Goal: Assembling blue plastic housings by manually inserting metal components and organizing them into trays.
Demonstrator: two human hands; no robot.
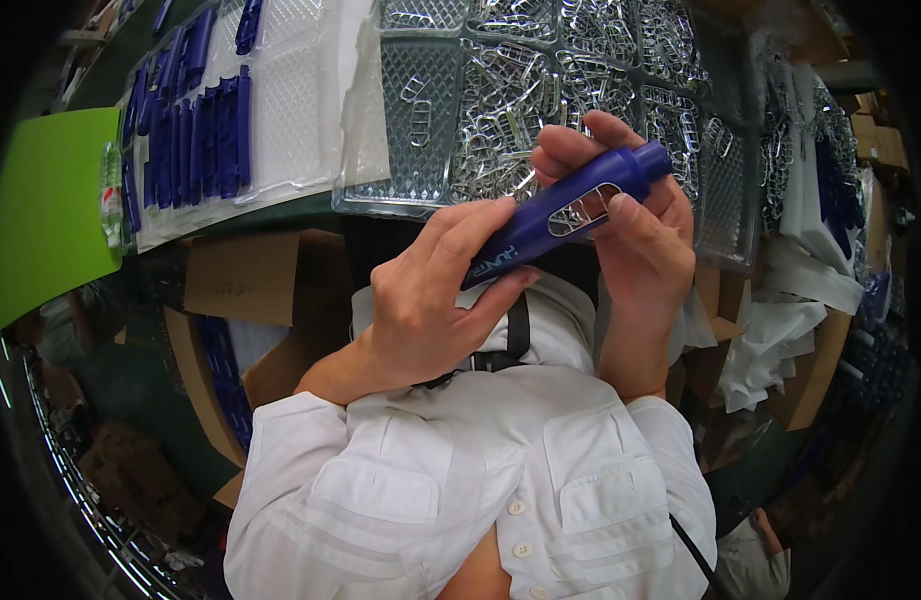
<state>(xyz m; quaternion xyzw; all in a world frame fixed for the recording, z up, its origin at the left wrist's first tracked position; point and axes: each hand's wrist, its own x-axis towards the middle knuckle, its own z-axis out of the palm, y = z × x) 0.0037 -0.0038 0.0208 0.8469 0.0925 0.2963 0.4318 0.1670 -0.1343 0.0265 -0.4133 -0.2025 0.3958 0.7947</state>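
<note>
A dark blue plastic tube (526,228), with a narrower ringed tip and pale lettering on its side, slants up to the right in front of my chest. My left hand (421,285) wraps its lower end, thumb below and fingers above. At the upper end, my right hand (653,235) supports the tube, its fingers behind. The right thumb presses beside a shiny metal frame (579,212) at the oblong window in the tube's side. Whether the frame is fully seated there I cannot tell.
Beyond my hands, a clear compartmented tray (406,165) holds many loose metal frames (501,110). Blue tubes (196,150) lie in a tray at far left, near a green panel (61,190). Open cardboard boxes (239,278) stand below the table edge, one with white wrapping (771,345).
</note>
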